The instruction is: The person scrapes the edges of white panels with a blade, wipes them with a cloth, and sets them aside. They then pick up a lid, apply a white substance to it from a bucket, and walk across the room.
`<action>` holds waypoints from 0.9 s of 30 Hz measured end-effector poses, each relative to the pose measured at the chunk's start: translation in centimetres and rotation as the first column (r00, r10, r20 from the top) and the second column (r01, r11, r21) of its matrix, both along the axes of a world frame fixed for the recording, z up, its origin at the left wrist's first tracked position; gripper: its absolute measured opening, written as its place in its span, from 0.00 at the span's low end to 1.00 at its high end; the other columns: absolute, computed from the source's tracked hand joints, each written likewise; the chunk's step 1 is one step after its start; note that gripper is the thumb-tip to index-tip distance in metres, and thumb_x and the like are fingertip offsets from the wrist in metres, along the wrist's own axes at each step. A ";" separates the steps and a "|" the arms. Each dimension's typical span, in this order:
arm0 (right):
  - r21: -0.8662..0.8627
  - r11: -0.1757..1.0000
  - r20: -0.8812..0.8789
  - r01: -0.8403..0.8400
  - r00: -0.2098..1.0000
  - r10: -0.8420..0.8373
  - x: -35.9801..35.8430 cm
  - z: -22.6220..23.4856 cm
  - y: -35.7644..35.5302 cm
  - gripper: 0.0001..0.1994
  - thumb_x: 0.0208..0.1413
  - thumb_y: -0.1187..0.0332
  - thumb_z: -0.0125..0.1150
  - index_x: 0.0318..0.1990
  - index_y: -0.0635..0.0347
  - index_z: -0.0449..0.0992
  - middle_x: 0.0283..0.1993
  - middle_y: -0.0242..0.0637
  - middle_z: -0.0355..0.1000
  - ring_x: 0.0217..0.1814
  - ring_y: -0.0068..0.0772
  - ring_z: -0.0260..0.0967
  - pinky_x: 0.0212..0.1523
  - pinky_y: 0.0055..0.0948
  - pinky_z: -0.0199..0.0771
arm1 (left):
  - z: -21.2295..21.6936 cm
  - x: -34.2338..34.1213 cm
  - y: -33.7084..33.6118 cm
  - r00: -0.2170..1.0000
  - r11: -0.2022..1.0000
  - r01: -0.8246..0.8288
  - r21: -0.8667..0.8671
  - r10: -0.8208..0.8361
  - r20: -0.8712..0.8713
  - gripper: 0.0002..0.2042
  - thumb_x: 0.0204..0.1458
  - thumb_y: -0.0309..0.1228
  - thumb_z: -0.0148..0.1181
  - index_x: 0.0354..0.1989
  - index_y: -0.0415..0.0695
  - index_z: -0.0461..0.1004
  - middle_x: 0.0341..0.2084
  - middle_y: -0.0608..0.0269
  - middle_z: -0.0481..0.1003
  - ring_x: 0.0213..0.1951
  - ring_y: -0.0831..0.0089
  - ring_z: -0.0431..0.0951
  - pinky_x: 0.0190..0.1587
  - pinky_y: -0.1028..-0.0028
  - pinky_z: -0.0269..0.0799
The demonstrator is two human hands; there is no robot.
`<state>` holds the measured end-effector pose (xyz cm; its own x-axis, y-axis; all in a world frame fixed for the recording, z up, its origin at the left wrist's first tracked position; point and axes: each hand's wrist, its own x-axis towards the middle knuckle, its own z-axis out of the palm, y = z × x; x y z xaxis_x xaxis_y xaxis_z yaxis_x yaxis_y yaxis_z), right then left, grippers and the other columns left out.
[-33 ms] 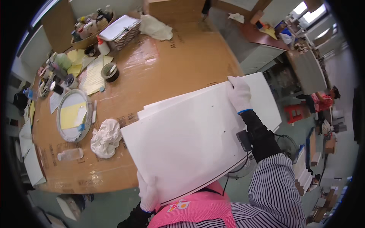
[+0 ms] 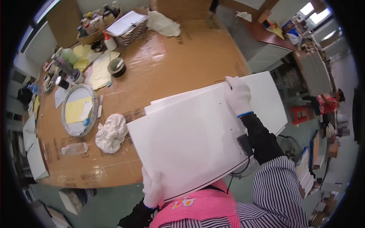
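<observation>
Large white boards [image 2: 190, 133] lie stacked and slightly fanned, slanting across the near right edge of the table and reaching to my body. At their far edge is my right hand [image 2: 238, 95], in a white glove, with its fingers curled over the top board's rim. My left hand [image 2: 153, 187], also gloved, grips the near left corner, its thumb on the upper face and its other fingers mostly hidden. A few small dark specks dot the top board, and a dark line runs along its near edge.
The brown-covered table [image 2: 163, 72] bears a crumpled white cloth [image 2: 111, 133], a clear bottle [image 2: 74, 148], an oval tray [image 2: 72, 131], a dark jar [image 2: 116, 67] and a squeeze bottle [image 2: 110, 42]. Right, beyond a red stool [image 2: 299, 114], is another person [image 2: 327, 104].
The view has shifted a little, so the table things appear slightly farther right. Both hands keep their grip on the boards, whose position against my body barely differs.
</observation>
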<state>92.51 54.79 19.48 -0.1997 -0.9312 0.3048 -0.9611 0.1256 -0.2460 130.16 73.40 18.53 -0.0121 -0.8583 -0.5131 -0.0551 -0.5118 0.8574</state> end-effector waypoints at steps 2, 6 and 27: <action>0.099 0.982 0.030 -0.158 0.987 0.156 8.4 0.9 1.0 0.13 0.54 0.70 0.55 0.47 0.58 0.76 0.42 0.45 0.73 0.44 0.51 0.72 0.42 0.43 0.73 | -1.5 0.3 0.0 0.999 0.997 0.019 -0.079 -0.022 -0.047 0.28 0.63 0.36 0.51 0.66 0.35 0.52 0.53 0.51 0.71 0.54 0.66 0.71 0.58 0.68 0.66; -0.001 0.845 0.241 -0.535 0.820 0.519 22.2 0.6 1.8 0.11 0.52 0.74 0.54 0.44 0.62 0.72 0.40 0.44 0.72 0.48 0.47 0.73 0.45 0.40 0.75 | -0.1 -0.4 -1.0 0.999 1.000 0.010 -0.028 -0.012 -0.047 0.26 0.63 0.35 0.47 0.67 0.37 0.53 0.55 0.52 0.69 0.55 0.67 0.69 0.60 0.69 0.63; -0.230 0.869 0.584 -0.439 0.652 0.483 19.1 0.7 3.1 0.12 0.60 0.67 0.59 0.48 0.59 0.81 0.34 0.41 0.78 0.33 0.34 0.76 0.37 0.30 0.75 | -1.6 -0.7 0.0 0.961 0.986 -0.153 -0.058 0.135 -0.242 0.25 0.59 0.32 0.55 0.63 0.34 0.60 0.54 0.55 0.69 0.53 0.71 0.70 0.57 0.69 0.67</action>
